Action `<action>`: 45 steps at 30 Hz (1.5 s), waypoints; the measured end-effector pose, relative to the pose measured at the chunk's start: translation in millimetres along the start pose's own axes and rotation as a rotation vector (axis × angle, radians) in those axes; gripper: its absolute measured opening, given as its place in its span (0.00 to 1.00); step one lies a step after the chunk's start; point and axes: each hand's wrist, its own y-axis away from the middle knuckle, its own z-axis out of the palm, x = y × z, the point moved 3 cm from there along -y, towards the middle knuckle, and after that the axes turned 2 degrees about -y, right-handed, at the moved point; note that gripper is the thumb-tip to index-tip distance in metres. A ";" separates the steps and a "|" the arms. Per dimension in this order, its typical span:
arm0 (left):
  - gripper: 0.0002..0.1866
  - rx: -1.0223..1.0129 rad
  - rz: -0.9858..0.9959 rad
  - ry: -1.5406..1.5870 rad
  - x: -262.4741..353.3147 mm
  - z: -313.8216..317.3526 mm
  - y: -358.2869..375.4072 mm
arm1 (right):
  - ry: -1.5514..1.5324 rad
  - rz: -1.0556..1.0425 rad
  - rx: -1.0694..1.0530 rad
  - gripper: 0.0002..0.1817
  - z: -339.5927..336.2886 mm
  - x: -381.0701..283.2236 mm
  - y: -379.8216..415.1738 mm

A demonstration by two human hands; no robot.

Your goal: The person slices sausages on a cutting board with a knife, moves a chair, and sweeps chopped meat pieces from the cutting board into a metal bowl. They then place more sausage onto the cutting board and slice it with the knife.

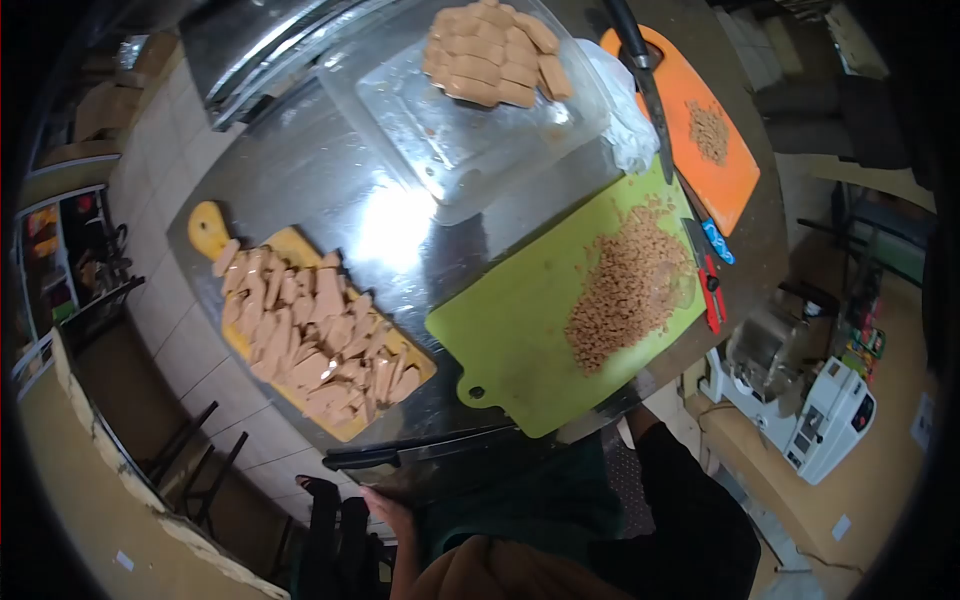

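My left hand (390, 510) hangs at the front edge of the metal table, its fingers partly visible and stretched out. Just above it, a knife with a black handle (365, 460) lies along that edge. My right hand (634, 422) is at the edge near the green cutting board (500, 330), mostly hidden by a dark sleeve. Finely chopped brown meat (625, 285) covers the board's right part. To the left, thin slices of similar brown meat (310, 330) are heaped on a yellow wooden board (208, 230).
A clear plastic tub (400, 120) at the back holds scored brown blocks (490, 55). Beside it lie a white plastic bag (625, 110), a large knife (655, 115) and an orange board (740, 175) with crumbs. Red-handled (713, 300) and blue-handled (717, 242) knives lie right.
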 end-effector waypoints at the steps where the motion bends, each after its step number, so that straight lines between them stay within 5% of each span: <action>1: 0.33 -0.002 -0.004 -0.049 2.9 0.3 2.2 | -0.004 0.003 -0.002 0.37 1.7 -0.1 1.9; 6: 0.32 0.086 0.102 -0.326 -45.0 -13.0 -9.5 | -0.030 0.004 -0.017 0.35 11.3 1.7 7.5; 10: 0.33 0.164 -0.127 -0.077 15.0 12.5 4.1 | -0.028 -0.004 -0.027 0.34 12.9 3.5 11.8; 18: 0.29 0.305 0.191 -0.439 -190.4 -15.7 -32.9 | 0.025 -0.052 -0.030 0.32 8.5 11.9 -1.0; 26: 0.25 0.506 0.543 -0.858 -104.4 14.6 -28.3 | 0.113 -0.164 -0.060 0.29 -8.9 22.2 -38.9; 31: 0.28 0.262 0.160 -0.016 -27.6 16.0 -22.8 | 0.157 -0.287 -0.173 0.28 -21.4 30.8 -79.3; 35: 0.25 0.106 0.373 0.050 -10.5 13.0 -20.5 | 0.181 -0.405 -0.646 0.27 -32.5 36.3 -79.2; 37: 0.24 0.064 0.386 0.157 -8.9 11.7 -25.9 | 0.719 -0.720 -0.516 0.18 -56.2 28.5 -41.5; 39: 0.23 0.359 0.624 0.062 20.3 6.6 3.0 | 0.685 -0.722 -0.450 0.19 -83.5 39.9 3.3; 40: 0.23 0.505 0.736 0.009 37.3 4.4 19.9 | 0.417 -0.651 -0.461 0.20 -101.7 44.1 44.1; 43: 0.21 0.462 0.941 0.135 76.8 4.1 65.2 | 0.093 -0.965 -0.512 0.19 -151.2 6.8 202.5; 44: 0.20 0.299 0.975 0.157 86.4 14.9 78.9 | 0.001 -1.087 -0.473 0.19 -163.9 -0.1 228.9; 45: 0.20 0.136 1.005 0.180 97.4 29.8 93.7 | -0.019 -1.274 -0.219 0.18 -173.7 -13.4 251.7</action>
